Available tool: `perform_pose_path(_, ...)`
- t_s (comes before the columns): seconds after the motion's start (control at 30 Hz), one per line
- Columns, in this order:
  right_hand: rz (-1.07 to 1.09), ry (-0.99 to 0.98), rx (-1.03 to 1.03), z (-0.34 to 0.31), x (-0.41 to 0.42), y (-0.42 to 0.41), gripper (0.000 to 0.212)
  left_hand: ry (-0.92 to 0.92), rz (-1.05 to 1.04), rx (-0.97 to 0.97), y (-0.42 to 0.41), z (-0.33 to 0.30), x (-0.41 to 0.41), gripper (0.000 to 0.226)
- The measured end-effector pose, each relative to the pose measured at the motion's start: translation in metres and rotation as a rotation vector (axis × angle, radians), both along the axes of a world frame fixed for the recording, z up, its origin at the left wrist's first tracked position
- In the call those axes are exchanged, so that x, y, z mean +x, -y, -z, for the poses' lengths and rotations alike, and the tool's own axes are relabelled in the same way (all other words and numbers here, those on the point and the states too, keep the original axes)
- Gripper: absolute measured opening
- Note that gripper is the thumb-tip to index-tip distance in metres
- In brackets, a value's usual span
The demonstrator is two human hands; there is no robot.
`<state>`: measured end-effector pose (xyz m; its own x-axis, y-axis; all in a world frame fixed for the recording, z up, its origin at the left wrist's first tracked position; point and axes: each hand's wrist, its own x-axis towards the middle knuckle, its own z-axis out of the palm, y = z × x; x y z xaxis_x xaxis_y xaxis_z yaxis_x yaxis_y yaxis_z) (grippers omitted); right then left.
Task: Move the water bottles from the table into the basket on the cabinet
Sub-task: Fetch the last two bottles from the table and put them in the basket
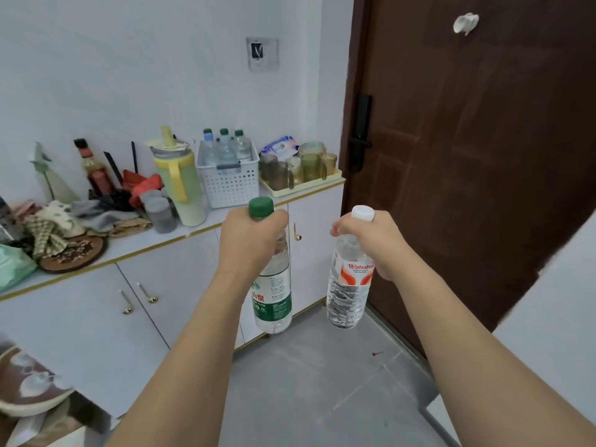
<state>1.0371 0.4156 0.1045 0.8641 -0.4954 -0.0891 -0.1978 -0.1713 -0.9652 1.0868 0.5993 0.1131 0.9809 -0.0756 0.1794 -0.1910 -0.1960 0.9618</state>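
Note:
My left hand (250,240) grips the neck of a green-capped water bottle (273,298) with a green label, hanging upright in front of the cabinet doors. My right hand (371,241) grips the neck of a white-capped water bottle (348,285) with a red and white label, held over the floor. Ahead on the cabinet top stands a white perforated basket (229,185), and three capped bottles (225,148) stand upright inside it. Both held bottles hang below and in front of the basket.
On the white cabinet (96,317), a yellow pitcher (180,185) stands left of the basket and a tray of glasses (300,171) right of it. Cloths, a sauce bottle (93,169) and clutter fill the left. A brown door (467,156) is at the right.

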Motion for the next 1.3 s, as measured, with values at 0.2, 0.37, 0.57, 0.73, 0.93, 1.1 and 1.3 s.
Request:
perform_pose_path(0.2,0.010,0.044,0.060,-0.007,0.086,-0.007,0.045,-0.006,0.000,-0.040,-0.003,0.002,0.087,0.018)
perform_pose_path(0.37,-0.036,0.027,0.064,0.001,0.156,0.006,0.042,-0.025,-0.020,-0.094,0.011,0.006,0.144,0.016)
perform_pose_path(0.57,-0.098,0.115,0.091,-0.023,0.234,0.031,0.047,0.008,-0.145,-0.182,0.025,-0.024,0.220,0.019)
perform_pose_path(0.73,-0.082,0.257,0.123,-0.062,0.306,0.036,0.023,0.094,-0.245,-0.225,0.026,-0.077,0.283,0.011)
perform_pose_path(0.93,-0.054,0.376,0.177,-0.088,0.387,0.026,0.023,0.271,-0.243,0.085,0.023,-0.115,0.363,0.026)
perform_pose_path(1.1,-0.042,0.437,0.212,-0.100,0.442,0.009,0.023,0.311,-0.226,0.344,0.003,-0.137,0.421,0.031)
perform_pose_path(1.3,-0.081,0.379,0.146,-0.095,0.509,-0.014,0.013,0.211,-0.189,0.480,-0.018,-0.148,0.492,0.035)
